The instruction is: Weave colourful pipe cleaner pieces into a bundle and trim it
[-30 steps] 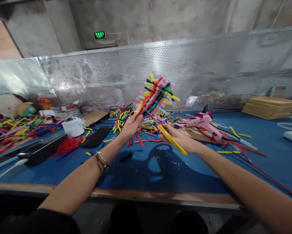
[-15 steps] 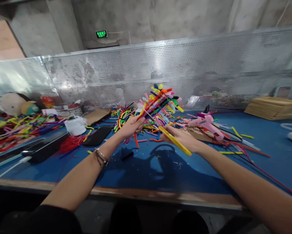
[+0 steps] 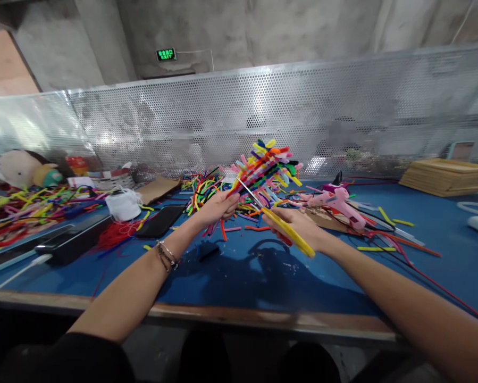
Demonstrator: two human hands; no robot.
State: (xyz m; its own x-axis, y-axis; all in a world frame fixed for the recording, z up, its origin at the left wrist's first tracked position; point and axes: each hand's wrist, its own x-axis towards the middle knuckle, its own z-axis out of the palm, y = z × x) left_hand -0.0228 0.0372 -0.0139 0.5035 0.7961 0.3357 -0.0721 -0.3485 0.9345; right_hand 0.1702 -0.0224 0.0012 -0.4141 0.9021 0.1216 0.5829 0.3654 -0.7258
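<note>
My left hand (image 3: 219,207) is closed around the lower end of a bundle of many-coloured pipe cleaners (image 3: 268,165), which fans out up and to the right above the table. In my right hand (image 3: 296,226) is a pair of scissors (image 3: 290,233) with yellow handles, the fingers wrapped round them. Their metal blades point up and left, against or just in front of the bundle's lower part; whether they touch it I cannot tell. Behind the left hand more pipe cleaners (image 3: 203,192) lie in a loose heap.
A pink glue gun (image 3: 342,206) lies among cables on the right, before stacked wooden boards (image 3: 446,176). To the left are a black phone (image 3: 161,221), a white cup-like item (image 3: 124,205), a black power bank (image 3: 75,242) and a plush toy (image 3: 21,169). A perforated metal screen (image 3: 207,106) stands behind.
The bundle has turned slightly and its top shows a little more to the right. The right hand and scissors have shifted slightly, with a bit of red handle now showing below the fingers.
</note>
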